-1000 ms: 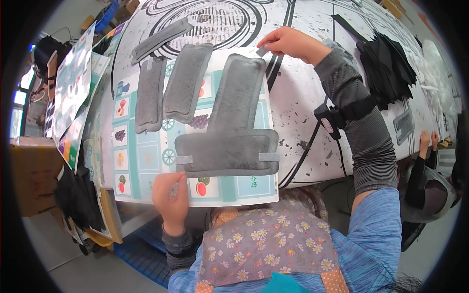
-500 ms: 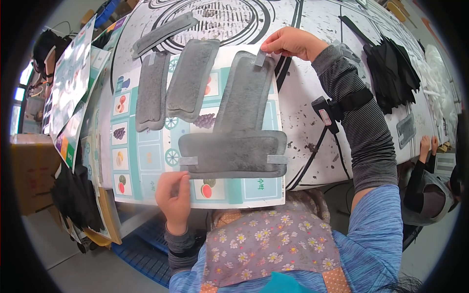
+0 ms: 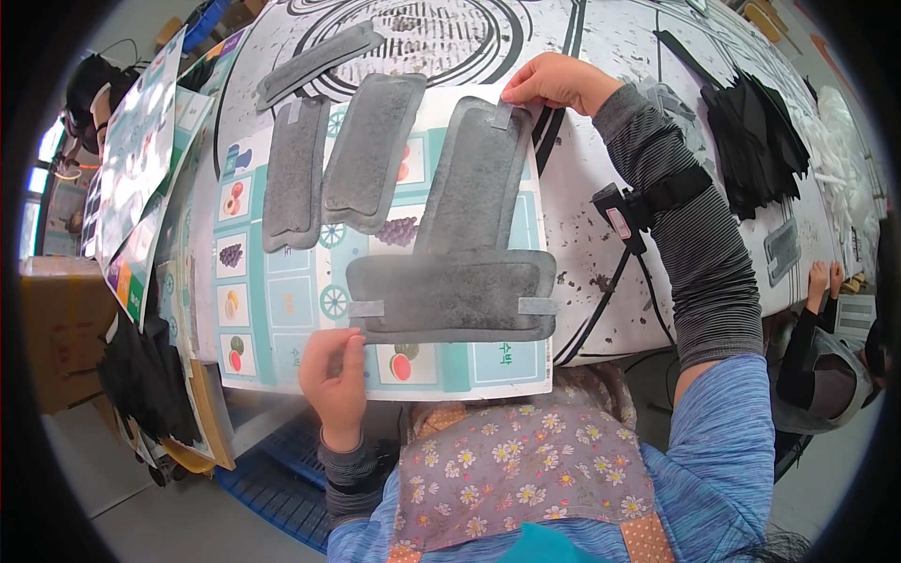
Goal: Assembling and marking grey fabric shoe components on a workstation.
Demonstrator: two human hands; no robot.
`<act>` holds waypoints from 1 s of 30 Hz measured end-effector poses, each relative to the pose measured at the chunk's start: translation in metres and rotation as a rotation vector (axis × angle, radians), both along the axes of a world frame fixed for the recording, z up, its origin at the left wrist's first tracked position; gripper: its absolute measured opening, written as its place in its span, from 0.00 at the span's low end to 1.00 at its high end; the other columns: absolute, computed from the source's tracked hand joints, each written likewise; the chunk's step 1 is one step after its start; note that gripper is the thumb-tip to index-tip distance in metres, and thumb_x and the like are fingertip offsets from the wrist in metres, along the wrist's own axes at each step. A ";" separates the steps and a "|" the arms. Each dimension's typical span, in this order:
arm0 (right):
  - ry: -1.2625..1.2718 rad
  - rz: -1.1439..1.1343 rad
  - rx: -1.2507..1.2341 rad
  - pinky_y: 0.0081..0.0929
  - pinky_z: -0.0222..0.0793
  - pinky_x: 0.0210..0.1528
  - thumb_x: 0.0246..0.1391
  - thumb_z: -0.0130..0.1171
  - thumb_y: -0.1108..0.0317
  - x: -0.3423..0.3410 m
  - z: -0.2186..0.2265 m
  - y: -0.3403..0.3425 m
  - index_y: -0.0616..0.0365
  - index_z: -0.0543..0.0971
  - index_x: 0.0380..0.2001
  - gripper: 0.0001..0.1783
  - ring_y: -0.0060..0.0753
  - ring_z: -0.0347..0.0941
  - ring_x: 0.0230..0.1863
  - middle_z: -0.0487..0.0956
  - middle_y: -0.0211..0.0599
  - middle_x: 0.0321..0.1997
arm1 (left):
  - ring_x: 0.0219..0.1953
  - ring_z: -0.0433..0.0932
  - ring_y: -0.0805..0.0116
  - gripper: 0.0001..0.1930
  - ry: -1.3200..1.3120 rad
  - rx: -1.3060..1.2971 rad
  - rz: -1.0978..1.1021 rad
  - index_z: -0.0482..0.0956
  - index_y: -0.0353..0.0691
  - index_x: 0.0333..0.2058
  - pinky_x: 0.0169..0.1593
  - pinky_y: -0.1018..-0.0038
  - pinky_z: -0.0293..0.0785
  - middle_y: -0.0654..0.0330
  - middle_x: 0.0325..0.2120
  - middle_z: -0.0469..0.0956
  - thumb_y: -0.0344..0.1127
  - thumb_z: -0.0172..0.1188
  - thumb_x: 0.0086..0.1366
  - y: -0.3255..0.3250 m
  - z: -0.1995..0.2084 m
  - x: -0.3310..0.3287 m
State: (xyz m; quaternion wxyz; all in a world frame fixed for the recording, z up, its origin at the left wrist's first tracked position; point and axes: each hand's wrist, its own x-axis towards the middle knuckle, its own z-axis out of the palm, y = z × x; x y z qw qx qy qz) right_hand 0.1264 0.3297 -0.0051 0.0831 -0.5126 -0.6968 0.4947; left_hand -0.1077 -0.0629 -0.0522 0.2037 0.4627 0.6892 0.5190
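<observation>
Gray pad (image 3: 474,178) lies lengthwise along the right edge of the printed board (image 3: 450,361), its far end by the board's far right corner. It looks light, soft and bendable, hardly slippery or fragile, probably best held by its seamed rim. The right hand (image 3: 554,84) pinches a pale strip (image 3: 502,115), now overlapping that far end; a second ago it was held off the corner. The left hand (image 3: 336,371), fingertips close together, is at the crosswise pad's (image 3: 450,296) near left corner; whether it grips, one cannot tell.
</observation>
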 end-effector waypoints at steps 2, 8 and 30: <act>0.002 -0.002 0.026 0.19 0.69 0.30 0.53 0.69 0.63 -0.002 -0.003 -0.002 0.57 0.87 0.36 0.10 0.19 0.69 0.24 0.80 0.27 0.26 | 0.36 0.77 0.69 0.03 0.009 -0.008 -0.004 0.79 0.31 0.36 0.43 0.77 0.72 0.58 0.32 0.79 0.21 0.61 0.62 -0.001 0.000 0.000; 0.018 0.047 0.135 0.20 0.69 0.31 0.52 0.69 0.65 -0.002 -0.013 -0.004 0.58 0.83 0.30 0.08 0.20 0.69 0.25 0.79 0.28 0.25 | 0.36 0.78 0.69 0.03 -0.039 -0.005 -0.010 0.79 0.31 0.36 0.43 0.76 0.72 0.57 0.33 0.79 0.21 0.61 0.63 0.001 0.003 0.003; -0.519 0.415 0.805 0.37 0.72 0.31 0.39 0.77 0.63 -0.028 -0.019 0.004 0.60 0.77 0.24 0.18 0.43 0.78 0.27 0.79 0.43 0.22 | 0.36 0.81 0.60 0.15 0.253 -0.545 -0.034 0.77 0.30 0.44 0.43 0.67 0.76 0.53 0.31 0.81 0.32 0.63 0.60 0.047 0.054 -0.006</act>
